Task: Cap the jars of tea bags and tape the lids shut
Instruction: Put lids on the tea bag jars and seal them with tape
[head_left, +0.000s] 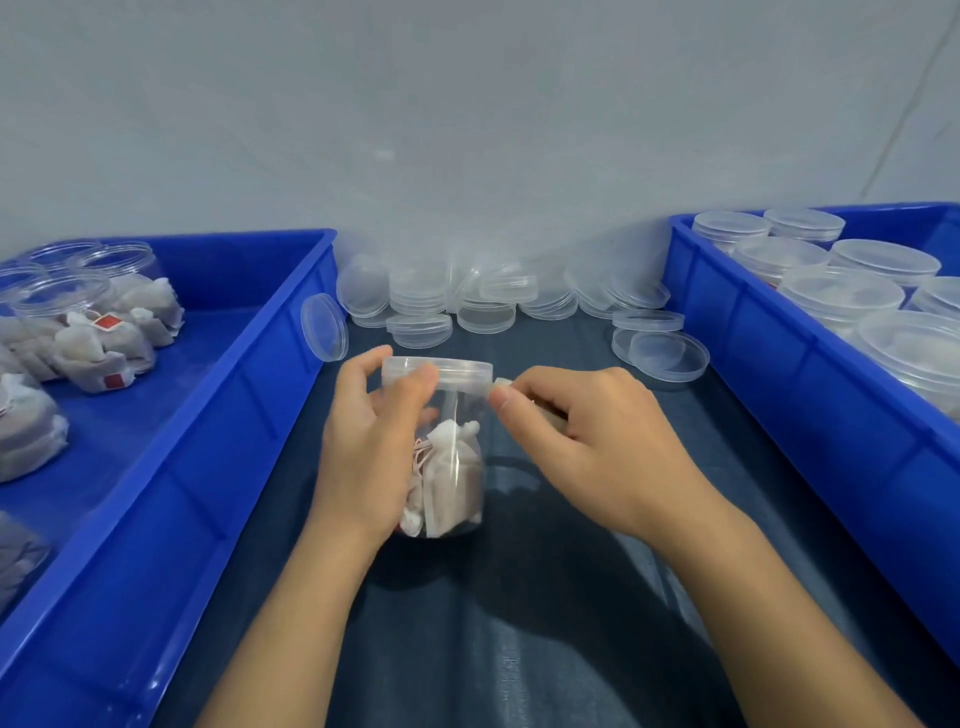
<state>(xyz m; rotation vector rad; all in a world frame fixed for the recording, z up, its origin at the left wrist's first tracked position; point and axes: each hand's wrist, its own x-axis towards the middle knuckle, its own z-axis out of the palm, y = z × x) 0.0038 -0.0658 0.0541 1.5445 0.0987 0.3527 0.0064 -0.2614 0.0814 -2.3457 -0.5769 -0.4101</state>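
Note:
A clear plastic jar with tea bags inside stands on the dark cloth at the centre, and a clear lid sits on top of it. My left hand grips the jar's left side, thumb on the lid's rim. My right hand is just right of the lid and pinches the end of a strip of clear tape at the rim. A roll of tape shows partly under my right palm.
The blue bin on the left holds several open jars of tea bags. Capped jars fill the blue bin on the right. Loose clear lids are piled against the back wall.

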